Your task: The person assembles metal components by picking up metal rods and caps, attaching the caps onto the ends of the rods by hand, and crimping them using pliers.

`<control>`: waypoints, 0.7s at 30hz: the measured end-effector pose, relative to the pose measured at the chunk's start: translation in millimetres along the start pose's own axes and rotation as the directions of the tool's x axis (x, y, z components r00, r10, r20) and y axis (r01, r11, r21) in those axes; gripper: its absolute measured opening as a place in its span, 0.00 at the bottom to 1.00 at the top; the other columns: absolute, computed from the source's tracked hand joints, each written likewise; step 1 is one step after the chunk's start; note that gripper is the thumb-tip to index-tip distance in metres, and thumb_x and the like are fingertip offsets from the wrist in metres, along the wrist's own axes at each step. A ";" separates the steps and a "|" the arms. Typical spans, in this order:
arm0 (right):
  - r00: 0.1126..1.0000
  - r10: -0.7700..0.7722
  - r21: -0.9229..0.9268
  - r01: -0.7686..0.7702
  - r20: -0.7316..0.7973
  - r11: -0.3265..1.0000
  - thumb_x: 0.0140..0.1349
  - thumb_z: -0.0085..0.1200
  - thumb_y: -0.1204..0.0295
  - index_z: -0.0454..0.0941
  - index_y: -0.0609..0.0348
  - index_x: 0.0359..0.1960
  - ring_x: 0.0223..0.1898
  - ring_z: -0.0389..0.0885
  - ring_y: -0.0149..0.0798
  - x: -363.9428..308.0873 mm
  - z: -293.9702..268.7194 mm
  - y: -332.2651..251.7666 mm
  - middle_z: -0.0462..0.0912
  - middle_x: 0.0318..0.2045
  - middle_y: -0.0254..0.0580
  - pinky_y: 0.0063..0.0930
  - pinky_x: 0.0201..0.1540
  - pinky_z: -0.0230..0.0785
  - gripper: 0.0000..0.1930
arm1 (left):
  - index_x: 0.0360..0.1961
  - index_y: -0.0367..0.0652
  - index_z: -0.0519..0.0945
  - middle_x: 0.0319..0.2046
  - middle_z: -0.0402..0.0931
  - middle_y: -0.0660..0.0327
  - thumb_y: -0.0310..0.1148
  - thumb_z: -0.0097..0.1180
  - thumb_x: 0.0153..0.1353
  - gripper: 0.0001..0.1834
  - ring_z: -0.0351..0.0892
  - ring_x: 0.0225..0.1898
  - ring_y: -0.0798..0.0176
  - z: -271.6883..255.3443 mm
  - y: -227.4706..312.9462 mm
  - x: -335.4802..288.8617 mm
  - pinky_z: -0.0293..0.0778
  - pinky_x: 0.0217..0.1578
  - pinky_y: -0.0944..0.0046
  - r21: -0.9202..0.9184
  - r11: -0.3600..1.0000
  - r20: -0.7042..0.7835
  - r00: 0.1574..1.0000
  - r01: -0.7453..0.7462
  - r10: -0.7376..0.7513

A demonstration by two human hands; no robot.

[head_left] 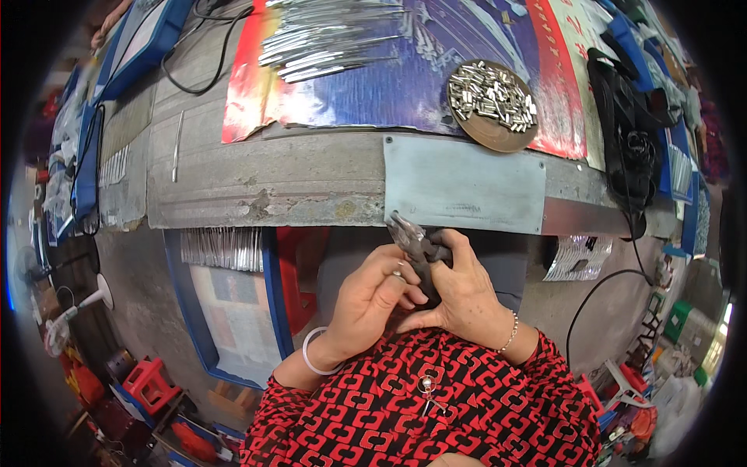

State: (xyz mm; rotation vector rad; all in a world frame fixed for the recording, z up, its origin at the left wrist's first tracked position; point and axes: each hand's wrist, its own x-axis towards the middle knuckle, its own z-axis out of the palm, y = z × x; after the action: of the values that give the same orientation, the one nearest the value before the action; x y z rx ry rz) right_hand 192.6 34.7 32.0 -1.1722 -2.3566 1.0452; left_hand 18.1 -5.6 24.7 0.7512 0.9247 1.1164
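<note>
Both my hands are close together just in front of the bench edge. My right hand [464, 292] is closed around a dark grey tool [420, 257] with a shiny tip, possibly pliers; its exact kind does not show clearly. Curled up against the tool's left side is my left hand [373, 292], its thumb and fingertips brought together. Whatever those fingertips pinch, if anything, is too small to make out. The tool's tip lies at the lower left corner of a pale metal plate [465, 179] fixed on the bench edge.
A brown bowl [510, 143] of short metal tubes [492, 93] and many thin silvery rods [331, 39] lie on a printed sheet [350, 105]. One rod [177, 146] lies apart at left. Below the bench stands a blue tray [194, 311] with more rods. Black cables [222, 62] cross the bench.
</note>
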 end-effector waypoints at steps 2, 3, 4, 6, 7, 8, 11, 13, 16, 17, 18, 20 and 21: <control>0.999 0.051 -0.067 -0.052 -0.010 0.996 0.33 0.68 0.48 0.71 0.67 0.36 0.46 0.69 0.58 0.9 -1.3 0.5 0.63 0.49 0.59 0.43 0.46 0.68 0.36 | 0.39 0.33 0.73 0.44 0.71 0.55 0.29 0.44 0.66 0.09 0.78 0.35 0.67 -0.3 1.2 2.2 0.73 0.36 0.71 0.227 0.974 0.074 0.997 -0.010 -0.006; 0.998 0.061 -0.062 -0.062 -0.020 0.996 0.33 0.68 0.48 0.71 0.67 0.36 0.46 0.69 0.58 -0.4 0.4 2.1 0.63 0.49 0.59 0.43 0.46 0.68 0.36 | 0.39 0.33 0.73 0.44 0.71 0.55 0.29 0.44 0.66 0.09 0.78 0.35 0.67 -1.7 2.1 4.9 0.73 0.36 0.71 0.232 0.973 0.084 0.996 -0.005 -0.015; 0.998 0.063 -0.071 -0.065 -0.030 0.995 0.35 0.67 0.48 0.72 0.66 0.36 0.46 0.70 0.57 -1.9 3.3 4.2 0.63 0.48 0.58 0.43 0.45 0.68 0.35 | 0.38 0.34 0.74 0.45 0.71 0.53 0.28 0.46 0.65 0.09 0.77 0.35 0.65 -3.8 3.2 9.4 0.72 0.36 0.70 0.367 0.929 0.139 0.990 -0.055 0.003; 0.997 0.065 -0.077 -0.068 -0.044 0.995 0.37 0.66 0.48 0.72 0.66 0.36 0.45 0.70 0.56 -4.4 6.2 5.9 0.64 0.48 0.57 0.44 0.44 0.69 0.34 | 0.37 0.34 0.75 0.46 0.71 0.52 0.27 0.47 0.63 0.08 0.77 0.35 0.64 -2.4 4.4 11.8 0.72 0.36 0.69 0.494 0.862 0.198 0.980 -0.111 0.013; 0.996 0.055 -0.075 -0.060 -0.065 0.995 0.38 0.66 0.48 0.72 0.66 0.36 0.45 0.71 0.55 -5.4 7.3 6.3 0.64 0.47 0.56 0.43 0.44 0.69 0.33 | 0.36 0.34 0.75 0.44 0.71 0.52 0.27 0.48 0.63 0.07 0.76 0.35 0.62 -0.9 3.4 11.9 0.71 0.36 0.68 0.485 0.865 0.188 0.982 -0.125 0.037; 0.996 0.044 -0.072 -0.050 -0.082 0.996 0.39 0.65 0.49 0.72 0.65 0.36 0.45 0.71 0.54 -6.3 7.8 6.4 0.65 0.47 0.55 0.43 0.43 0.69 0.32 | 0.36 0.34 0.76 0.42 0.72 0.53 0.27 0.49 0.62 0.06 0.76 0.34 0.61 -0.2 2.0 11.5 0.70 0.35 0.68 0.476 0.868 0.174 0.983 -0.140 0.063; 0.994 0.105 0.021 -0.105 0.002 0.994 0.38 0.65 0.47 0.72 0.67 0.40 0.46 0.71 0.55 -7.4 -0.1 4.8 0.64 0.47 0.57 0.43 0.45 0.69 0.36 | 0.36 0.34 0.75 0.37 0.72 0.56 0.28 0.48 0.63 0.07 0.74 0.28 0.65 -7.2 -1.6 12.1 0.70 0.30 0.71 0.416 0.902 0.233 0.972 -0.117 0.019; 0.992 0.118 0.061 -0.121 0.043 0.991 0.38 0.65 0.45 0.71 0.68 0.44 0.47 0.70 0.57 -6.7 -3.0 10.1 0.64 0.47 0.58 0.43 0.47 0.68 0.40 | 0.36 0.34 0.75 0.35 0.71 0.58 0.27 0.47 0.63 0.07 0.73 0.25 0.68 -4.6 9.2 4.2 0.69 0.28 0.72 0.281 0.957 0.159 0.980 0.073 -0.122; 0.992 0.075 0.160 -0.090 0.100 0.983 0.35 0.65 0.42 0.67 0.69 0.51 0.50 0.68 0.60 -9.3 -3.6 14.8 0.64 0.48 0.60 0.44 0.50 0.66 0.47 | 0.36 0.34 0.74 0.31 0.71 0.60 0.27 0.46 0.64 0.07 0.70 0.20 0.72 1.2 15.5 -1.1 0.68 0.23 0.75 0.213 0.965 0.135 0.973 0.155 -0.187; 0.993 0.022 0.227 -0.047 0.114 0.973 0.33 0.65 0.40 0.65 0.68 0.54 0.51 0.67 0.62 -9.0 -4.3 14.8 0.63 0.49 0.61 0.45 0.51 0.65 0.51 | 0.37 0.34 0.74 0.30 0.70 0.61 0.26 0.45 0.64 0.07 0.69 0.19 0.74 4.0 16.7 -1.5 0.68 0.22 0.76 0.298 0.953 0.169 0.979 0.058 -0.112; 0.987 0.005 0.320 -0.057 0.160 0.946 0.30 0.66 0.39 0.63 0.61 0.57 0.53 0.64 0.62 -7.2 -5.1 14.2 0.61 0.51 0.60 0.46 0.54 0.62 0.53 | 0.38 0.34 0.75 0.30 0.70 0.60 0.25 0.46 0.63 0.07 0.71 0.21 0.72 6.5 17.9 -1.1 0.69 0.23 0.75 0.342 0.940 0.198 0.977 0.012 -0.085; 0.978 -0.122 0.412 0.043 0.167 0.910 0.29 0.68 0.40 0.63 0.59 0.57 0.54 0.63 0.60 -1.4 -0.1 17.8 0.61 0.52 0.57 0.46 0.56 0.61 0.53 | 0.40 0.34 0.75 0.30 0.70 0.60 0.25 0.47 0.63 0.07 0.73 0.22 0.71 14.7 14.1 0.8 0.69 0.23 0.73 0.417 0.903 0.230 0.973 -0.103 0.004; 0.956 -0.244 0.499 0.134 0.161 0.856 0.27 0.69 0.41 0.63 0.56 0.58 0.55 0.61 0.59 -0.2 4.3 20.6 0.60 0.53 0.55 0.46 0.57 0.59 0.54 | 0.41 0.34 0.75 0.30 0.70 0.59 0.24 0.48 0.62 0.08 0.74 0.23 0.69 16.9 13.3 1.7 0.70 0.24 0.72 0.483 0.849 0.272 0.958 -0.216 0.089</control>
State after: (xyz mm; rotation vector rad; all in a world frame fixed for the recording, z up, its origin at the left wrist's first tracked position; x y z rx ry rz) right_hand 201.9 40.8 14.1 -0.6497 -2.1116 1.6357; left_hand 28.1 -1.0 43.2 1.3894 0.9731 0.8917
